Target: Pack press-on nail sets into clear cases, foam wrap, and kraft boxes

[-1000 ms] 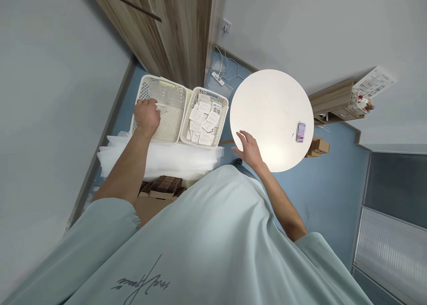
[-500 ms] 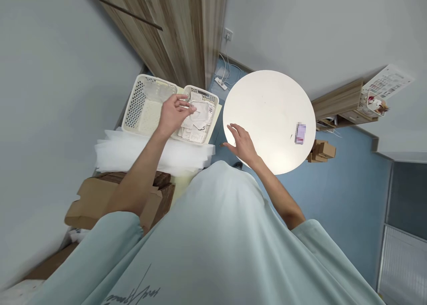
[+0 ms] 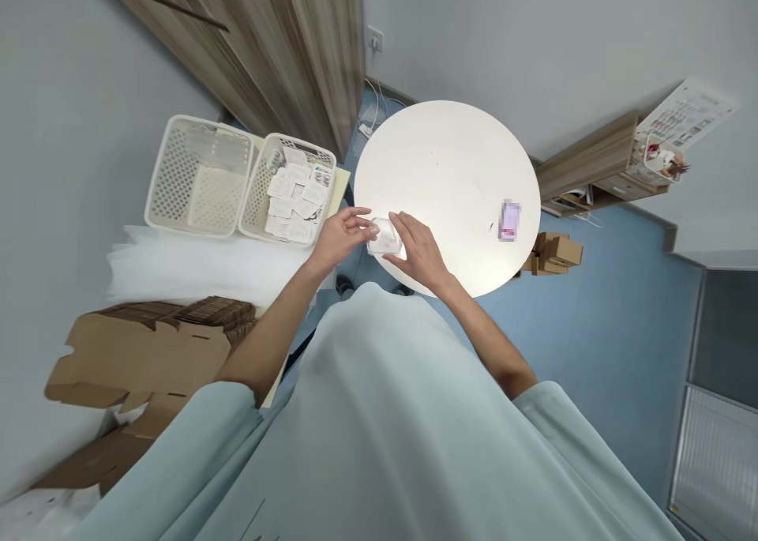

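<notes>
Between my two hands is a small clear plastic box (image 3: pixel 384 238) with rounded corners, over the near left edge of the white round table (image 3: pixel 462 178). My left hand (image 3: pixel 343 237) pinches its left side between thumb and fingers. On the other side, my right hand (image 3: pixel 419 250) has its fingers at the top edge and its thumb at the lower edge, closed around the box. To the left, a white basket (image 3: pixel 252 205) holds several white printed cards (image 3: pixel 296 197).
A second white basket (image 3: pixel 159 201) with clear plastic pieces stands farther left. White foam sheets (image 3: pixel 195 268) and folded brown cardboard (image 3: pixel 142 351) lie nearer me. A blurred purple item (image 3: pixel 509 220) rests on the table's right. Small cardboard boxes (image 3: pixel 557 253) sit beyond it.
My left hand has carried the clear box from above the card basket rightward to the table's edge. My right hand, open before, has closed on the box. The view has turned rightward.
</notes>
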The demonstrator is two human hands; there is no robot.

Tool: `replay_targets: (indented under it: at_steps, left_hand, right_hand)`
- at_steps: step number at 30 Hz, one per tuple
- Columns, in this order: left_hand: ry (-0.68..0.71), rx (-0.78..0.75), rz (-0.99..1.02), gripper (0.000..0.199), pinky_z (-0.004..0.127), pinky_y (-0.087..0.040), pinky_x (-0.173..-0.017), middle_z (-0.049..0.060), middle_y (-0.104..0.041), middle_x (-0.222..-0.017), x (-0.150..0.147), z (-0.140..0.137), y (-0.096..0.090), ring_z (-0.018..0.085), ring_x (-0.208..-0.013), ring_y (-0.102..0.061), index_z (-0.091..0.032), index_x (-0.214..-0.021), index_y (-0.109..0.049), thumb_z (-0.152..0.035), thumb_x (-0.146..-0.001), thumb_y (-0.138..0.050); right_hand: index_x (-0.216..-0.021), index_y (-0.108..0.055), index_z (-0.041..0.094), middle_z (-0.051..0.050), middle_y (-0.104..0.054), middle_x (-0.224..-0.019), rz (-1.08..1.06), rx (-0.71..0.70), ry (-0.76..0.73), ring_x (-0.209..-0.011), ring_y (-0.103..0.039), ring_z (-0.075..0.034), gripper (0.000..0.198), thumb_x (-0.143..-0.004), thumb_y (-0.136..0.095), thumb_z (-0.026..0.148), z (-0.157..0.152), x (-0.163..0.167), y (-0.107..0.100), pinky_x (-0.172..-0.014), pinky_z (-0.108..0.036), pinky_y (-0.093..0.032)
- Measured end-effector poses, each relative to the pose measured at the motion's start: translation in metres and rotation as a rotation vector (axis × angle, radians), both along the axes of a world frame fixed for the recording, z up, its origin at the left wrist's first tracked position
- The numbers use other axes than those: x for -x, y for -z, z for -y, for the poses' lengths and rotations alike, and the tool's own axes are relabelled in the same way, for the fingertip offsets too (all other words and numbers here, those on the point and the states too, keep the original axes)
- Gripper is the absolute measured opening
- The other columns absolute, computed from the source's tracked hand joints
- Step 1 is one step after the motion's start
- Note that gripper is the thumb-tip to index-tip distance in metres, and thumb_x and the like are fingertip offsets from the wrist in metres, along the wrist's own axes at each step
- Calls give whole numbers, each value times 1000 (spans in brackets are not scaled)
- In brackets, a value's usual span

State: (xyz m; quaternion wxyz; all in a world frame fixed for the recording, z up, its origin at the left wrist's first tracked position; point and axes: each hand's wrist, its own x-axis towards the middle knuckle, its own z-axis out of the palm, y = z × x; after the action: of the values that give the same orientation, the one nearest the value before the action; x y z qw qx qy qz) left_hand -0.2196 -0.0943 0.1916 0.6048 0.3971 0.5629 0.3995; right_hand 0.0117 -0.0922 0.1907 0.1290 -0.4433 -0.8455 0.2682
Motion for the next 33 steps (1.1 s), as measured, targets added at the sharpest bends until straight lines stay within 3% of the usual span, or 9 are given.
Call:
replay_targets:
  at_steps: [5, 11, 16, 18, 23, 27, 33]
  left_hand:
    - [60, 78, 146, 76, 50, -63, -102, 12, -81, -112, -31, 9, 5, 31, -107, -79, -21, -133, -75, -66, -75, -96]
    - [278, 196, 392, 73, 56, -60, -111, 20, -78, -135, -54, 11, 3, 40, -131, -73, -21, -134, -80, -61, -76, -99]
    - [233, 195, 329, 77, 59, -59, -113, 20, -79, -135, -71, 12, 0, 41, -131, -74, -23, -139, -78, -58, -74, -100]
    - [182, 186, 283, 84, 59, -57, -115, 19, -78, -137, -76, 13, 2, 40, -131, -74, -23, -144, -74, -54, -72, -102]
    - [149, 124, 176, 96, 59, -56, -118, 18, -75, -141, -80, 18, 10, 39, -132, -73, -23, -150, -69, -55, -67, -104]
    - [172, 104, 114, 99, 58, -57, -118, 18, -72, -147, -73, 24, 11, 40, -135, -71, -25, -151, -67, -59, -66, -104]
    - [133, 116, 92, 107, 59, -58, -118, 22, -71, -147, -59, 31, 7, 43, -134, -72, -19, -152, -65, -56, -60, -108]
  right_hand:
    - [-180, -32, 27, -15, -54, -172, -82, 42, 29, -162, -48, -39, 86, -106, -71, 46, 13, -33, 10, -133, -62, -42]
    - [-179, -33, 33, -12, -56, -171, -225, 118, 12, -159, -52, -38, 96, -98, -82, 50, 20, -68, 2, -132, -62, -43]
    - [-179, -34, 36, -11, -42, -182, -324, 312, 126, -167, -42, -39, 112, -87, -91, 64, 29, -81, -2, -135, -64, -40]
    - [-180, -31, 36, -13, -37, -184, -431, 462, 229, -165, -47, -39, 121, -82, -94, 69, 34, -82, 3, -133, -62, -45]
    - [-170, -49, 30, -15, -69, -157, -675, 761, 420, -138, -73, -32, 111, -77, -96, 69, 48, -75, 20, -127, -55, -55]
    - [-157, -63, 26, -13, -75, -146, -747, 824, 419, -131, -76, -30, 98, -76, -98, 66, 52, -67, 22, -125, -53, -57]
    - [-156, -66, 25, -12, -78, -143, -774, 861, 396, -130, -77, -31, 96, -75, -99, 64, 54, -56, 17, -127, -57, -56]
